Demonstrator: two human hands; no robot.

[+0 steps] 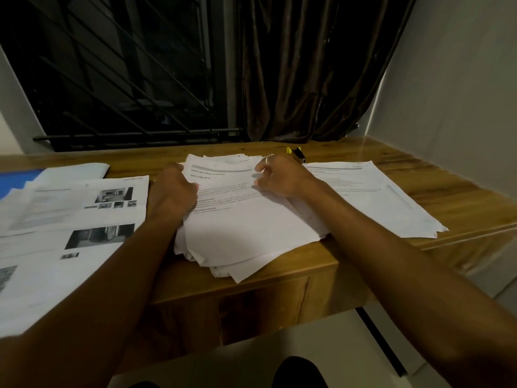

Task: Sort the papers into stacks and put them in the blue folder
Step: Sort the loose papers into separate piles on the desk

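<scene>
A thick, uneven middle pile of white papers lies on the wooden desk, its near edge hanging over the desk front. My left hand grips the pile's left edge with curled fingers. My right hand rests on the top sheet near its upper right, fingers curled and pinching at the paper. A second stack of text pages lies to the right. Sheets printed with photos spread at the left. The blue folder shows at the far left, mostly covered by papers.
A yellow and black pen lies behind my right hand. A barred dark window and a brown curtain stand behind the desk. A pale wall closes the right side.
</scene>
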